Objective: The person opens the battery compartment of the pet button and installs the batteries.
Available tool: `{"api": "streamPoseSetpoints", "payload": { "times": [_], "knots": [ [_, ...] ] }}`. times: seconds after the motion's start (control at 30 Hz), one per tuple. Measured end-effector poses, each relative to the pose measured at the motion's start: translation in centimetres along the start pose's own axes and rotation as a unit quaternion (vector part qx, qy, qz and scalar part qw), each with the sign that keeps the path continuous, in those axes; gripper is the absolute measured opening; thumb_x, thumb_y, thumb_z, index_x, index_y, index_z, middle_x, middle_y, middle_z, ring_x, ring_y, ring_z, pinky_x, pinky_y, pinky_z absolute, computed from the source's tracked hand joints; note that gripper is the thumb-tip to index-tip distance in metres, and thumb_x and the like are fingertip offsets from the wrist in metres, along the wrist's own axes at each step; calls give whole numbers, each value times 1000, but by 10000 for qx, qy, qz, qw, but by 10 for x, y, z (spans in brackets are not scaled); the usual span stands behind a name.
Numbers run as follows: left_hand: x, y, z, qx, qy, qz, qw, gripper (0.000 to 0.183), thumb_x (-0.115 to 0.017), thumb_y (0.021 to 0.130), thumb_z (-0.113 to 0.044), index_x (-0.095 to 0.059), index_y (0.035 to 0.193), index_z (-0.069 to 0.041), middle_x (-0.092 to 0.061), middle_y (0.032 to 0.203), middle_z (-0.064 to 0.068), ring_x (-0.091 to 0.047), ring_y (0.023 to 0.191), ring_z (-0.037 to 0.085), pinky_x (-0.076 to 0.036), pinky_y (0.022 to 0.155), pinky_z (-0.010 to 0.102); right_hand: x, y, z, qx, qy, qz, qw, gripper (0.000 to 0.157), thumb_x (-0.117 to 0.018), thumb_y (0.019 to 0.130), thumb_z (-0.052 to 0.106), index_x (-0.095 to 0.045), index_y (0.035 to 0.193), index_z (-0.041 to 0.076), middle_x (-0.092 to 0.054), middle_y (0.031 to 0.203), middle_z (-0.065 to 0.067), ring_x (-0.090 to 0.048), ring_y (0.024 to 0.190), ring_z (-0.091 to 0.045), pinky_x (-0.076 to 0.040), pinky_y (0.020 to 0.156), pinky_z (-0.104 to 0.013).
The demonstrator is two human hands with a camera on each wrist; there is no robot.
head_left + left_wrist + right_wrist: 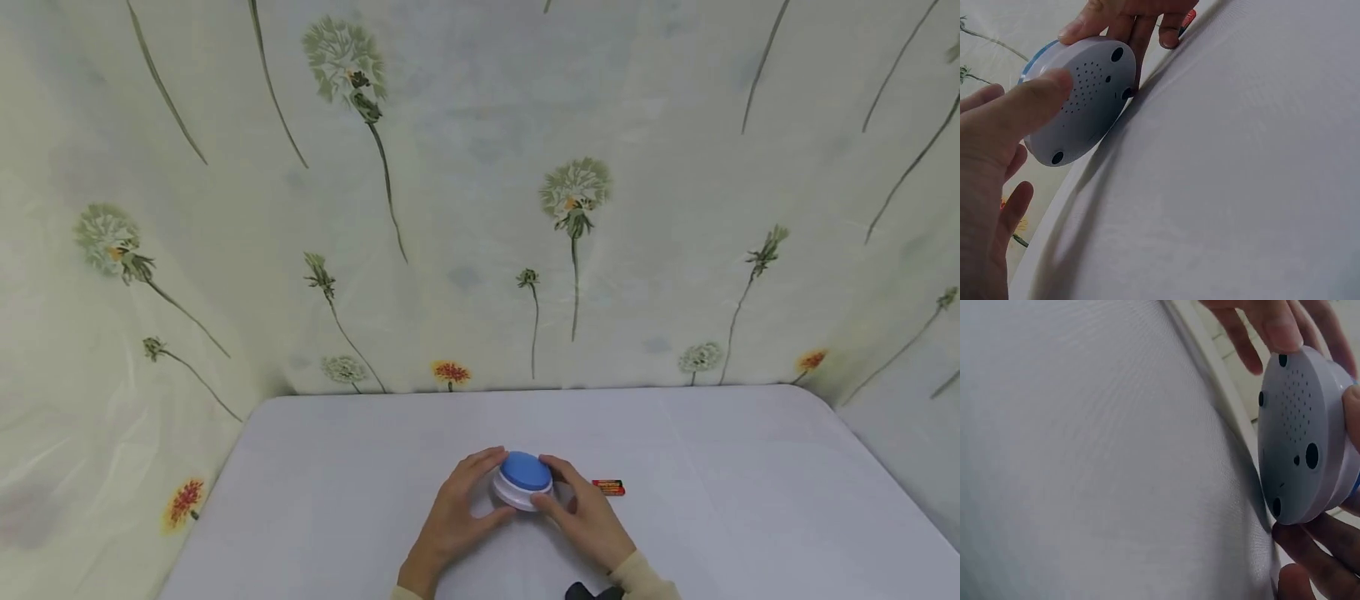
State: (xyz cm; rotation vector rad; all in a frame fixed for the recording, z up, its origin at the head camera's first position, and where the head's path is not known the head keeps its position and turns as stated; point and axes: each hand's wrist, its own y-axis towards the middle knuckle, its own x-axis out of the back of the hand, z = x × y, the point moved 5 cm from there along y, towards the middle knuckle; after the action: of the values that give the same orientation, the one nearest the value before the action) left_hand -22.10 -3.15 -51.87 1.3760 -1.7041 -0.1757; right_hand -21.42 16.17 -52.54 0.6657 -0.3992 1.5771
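Both hands hold a round push-button device (525, 479) with a blue domed top and a white base, close over the table. My left hand (457, 508) grips it from the left, fingertips at the far rim and thumb against the underside. From the right, my right hand (588, 512) grips its rim between thumb and fingers. In the left wrist view, the tilted underside (1094, 100) shows a patch of small speaker holes, a small screw hole and round black feet. The right wrist view also shows this underside (1294, 434), turned toward the camera.
Small red, black and green batteries (608, 487) lie just right of the right hand. A black object (592, 592) sits at the bottom edge near the right sleeve. The white-covered table (337, 467) ends at a curtain (465, 208) printed with dandelions.
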Motion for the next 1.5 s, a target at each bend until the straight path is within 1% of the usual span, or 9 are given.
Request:
{"api": "streamPoseSetpoints", "payload": {
  "times": [0.13, 0.27, 0.5, 0.67, 0.87, 1.0, 1.13, 1.33, 1.5],
  "knots": [
    [-1, 0, -1, -204, 32, 64, 9998, 78, -83, 69, -13, -48, 138, -18, -49, 141, 0, -46, 130, 19, -37, 107, 31, -1, 1, -1, -56, 216, 95, 9997, 59, -67, 83, 45, -50, 135, 22, -62, 124, 3, -55, 104, -10, -45, 72, -20],
    [-5, -1, -2, -216, -67, 151, 9996, 74, -81, 68, -2, -53, 134, -20, -52, 138, -1, -48, 128, 18, -40, 104, 31, -1, -3, -1, -85, 441, 257, 9987, 57, -67, 85, 41, -50, 135, 20, -61, 125, 3, -56, 108, -10, -48, 75, -21],
    [-6, -2, -3, -60, -391, 230, 9990, 66, -79, 71, 1, -57, 129, -22, -56, 132, 1, -53, 124, 16, -44, 101, 31, -1, -5, -4, -148, 615, 300, 9975, 57, -66, 85, 44, -50, 135, 22, -60, 125, 3, -55, 109, -12, -48, 77, -21],
    [-5, -3, -4, -100, -375, 75, 9992, 66, -80, 69, 2, -59, 127, -20, -59, 129, 1, -56, 120, 16, -45, 99, 30, -2, -8, -7, -235, 691, 350, 9967, 57, -65, 85, 45, -48, 136, 24, -59, 125, 5, -55, 110, -12, -49, 79, -22],
    [-3, -4, -5, -222, -77, -222, 9995, 66, -79, 66, 5, -60, 126, -16, -60, 127, -1, -58, 118, 14, -43, 100, 25, -2, -11, -6, -285, 895, 534, 9941, 53, -59, 91, 41, -46, 139, 23, -55, 131, 5, -53, 115, -15, -49, 83, -23],
    [1, -4, -3, -305, 82, -397, 9987, 67, -78, 65, 7, -60, 126, -14, -61, 126, -1, -59, 116, 15, -42, 100, 22, 0, -10, -1, 32, 995, 568, 9934, 50, -55, 95, 36, -44, 140, 19, -51, 137, 3, -53, 118, -21, -50, 86, -26],
    [4, -4, 1, -179, 33, -467, 9987, 69, -79, 64, 10, -60, 126, -15, -61, 126, -1, -59, 115, 15, -44, 98, 21, 2, -9, 2, 568, 992, 441, 9925, 48, -56, 95, 30, -43, 140, 18, -48, 140, 2, -53, 121, -24, -49, 87, -27],
    [4, -3, 8, 202, -760, -399, 9961, 64, -76, 71, 8, -59, 128, -14, -62, 123, 1, -61, 112, 18, -51, 88, 23, 4, -9, 5, 1446, 1089, 388, 9827, 61, -66, 88, 12, -38, 142, 17, -43, 142, -11, -47, 124, -20, -51, 85, -34],
    [3, -3, 11, 535, -1250, -378, 9900, 56, -75, 75, 1, -59, 126, -15, -62, 121, 0, -61, 112, 17, -52, 87, 25, 6, -6, 12, 1896, 869, 230, 9777, 66, -70, 85, 13, -37, 142, 15, -44, 139, -14, -47, 123, -14, -52, 83, -33]
  ]
}}
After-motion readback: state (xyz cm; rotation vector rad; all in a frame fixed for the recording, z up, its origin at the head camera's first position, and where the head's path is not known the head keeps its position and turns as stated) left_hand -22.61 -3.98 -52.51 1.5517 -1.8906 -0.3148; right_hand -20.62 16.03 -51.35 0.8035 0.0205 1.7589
